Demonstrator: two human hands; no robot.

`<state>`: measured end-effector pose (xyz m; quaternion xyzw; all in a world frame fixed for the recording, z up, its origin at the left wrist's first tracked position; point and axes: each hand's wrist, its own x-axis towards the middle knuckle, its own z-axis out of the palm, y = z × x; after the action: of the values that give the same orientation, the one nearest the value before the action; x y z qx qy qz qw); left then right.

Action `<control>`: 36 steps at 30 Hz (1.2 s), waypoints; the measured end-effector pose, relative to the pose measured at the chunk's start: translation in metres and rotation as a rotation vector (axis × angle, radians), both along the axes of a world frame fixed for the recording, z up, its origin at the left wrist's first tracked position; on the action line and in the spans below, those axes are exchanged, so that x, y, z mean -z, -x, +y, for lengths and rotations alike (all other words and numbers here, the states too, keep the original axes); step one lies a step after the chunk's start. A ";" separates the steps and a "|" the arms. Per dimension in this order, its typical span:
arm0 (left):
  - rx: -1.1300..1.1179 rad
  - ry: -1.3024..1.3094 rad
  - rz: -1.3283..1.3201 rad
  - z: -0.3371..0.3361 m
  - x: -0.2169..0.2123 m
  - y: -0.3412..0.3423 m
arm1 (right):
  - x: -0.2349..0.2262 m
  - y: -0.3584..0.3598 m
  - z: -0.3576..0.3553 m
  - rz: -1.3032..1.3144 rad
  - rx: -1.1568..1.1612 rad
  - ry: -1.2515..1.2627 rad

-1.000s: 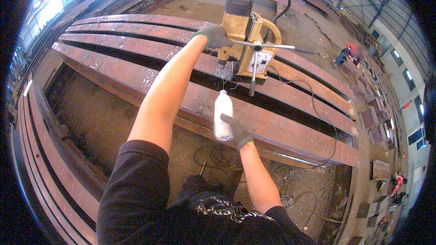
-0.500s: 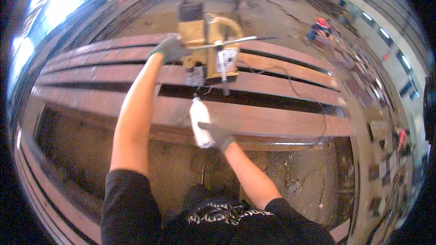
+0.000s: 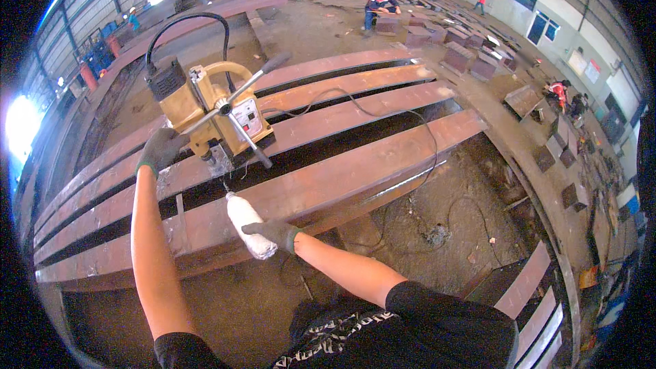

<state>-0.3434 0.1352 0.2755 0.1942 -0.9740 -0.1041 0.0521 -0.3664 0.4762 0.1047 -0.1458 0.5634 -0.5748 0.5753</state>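
A yellow magnetic drill press (image 3: 215, 106) with a black motor top stands on the rusty steel beams. My left hand (image 3: 162, 149), in a dark glove, is closed round the end of one spoke of its feed handle (image 3: 199, 123). In my gloved right hand (image 3: 273, 232) I grip a white squeeze bottle (image 3: 247, 222). The bottle is tilted, its narrow tip pointing up at the drill's cutter (image 3: 220, 162). Curly metal shavings (image 3: 236, 166) hang around the cutter. Whether liquid leaves the tip I cannot make out.
Long beams (image 3: 328, 188) lie side by side with dark gaps between. A black cable (image 3: 355, 101) trails across them. Beyond, a co-worker (image 3: 380, 7) bends over steel blocks (image 3: 456, 57); more people work at the far right.
My view has turned to the right and takes in more of the hall. Both hands keep their holds, and the bottle's tip stays near the cutter.
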 end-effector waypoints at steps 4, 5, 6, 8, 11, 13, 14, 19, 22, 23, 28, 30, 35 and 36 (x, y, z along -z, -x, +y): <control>-0.019 -0.030 0.008 0.015 -0.005 0.009 | 0.018 0.005 0.000 -0.019 0.026 -0.005; -0.104 -0.123 0.017 0.024 -0.010 0.006 | 0.009 0.002 0.003 -0.025 0.034 -0.019; -0.116 -0.134 0.017 0.027 -0.014 0.007 | 0.015 0.003 0.000 -0.033 0.057 -0.022; -0.096 -0.159 0.096 0.020 -0.008 0.004 | 0.021 0.002 -0.006 -0.075 0.034 -0.027; -0.064 -0.093 -0.016 0.010 -0.004 0.004 | 0.022 0.008 -0.005 -0.078 0.006 -0.007; -0.085 -0.132 0.041 0.026 -0.015 0.013 | 0.034 0.015 -0.010 -0.094 0.024 0.009; -0.074 -0.094 0.083 0.011 -0.003 0.008 | 0.035 0.007 -0.016 -0.070 0.021 0.013; -0.115 0.256 0.030 -0.025 0.024 0.009 | 0.036 0.004 -0.022 -0.014 -0.006 0.116; -0.122 0.207 -0.046 -0.029 0.035 0.017 | 0.019 -0.004 -0.020 -0.022 -0.019 0.122; -0.133 0.150 -0.002 -0.028 0.040 0.022 | 0.021 -0.002 -0.022 -0.053 -0.049 0.112; -0.154 -0.031 0.167 0.011 0.024 0.043 | 0.061 0.023 -0.030 0.001 -0.143 0.087; -0.119 -0.060 0.234 0.033 0.007 0.050 | 0.061 0.026 -0.027 0.005 -0.162 0.067; -0.048 -0.102 0.369 0.036 -0.011 0.063 | 0.063 0.037 -0.038 0.000 -0.231 0.011; -0.030 -0.109 0.382 0.037 -0.014 0.059 | 0.065 0.037 -0.039 0.000 -0.233 0.005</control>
<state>-0.4029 0.1719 0.2898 0.1878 -0.9364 -0.1910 0.2267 -0.4036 0.4374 0.0402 -0.2119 0.5411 -0.5055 0.6378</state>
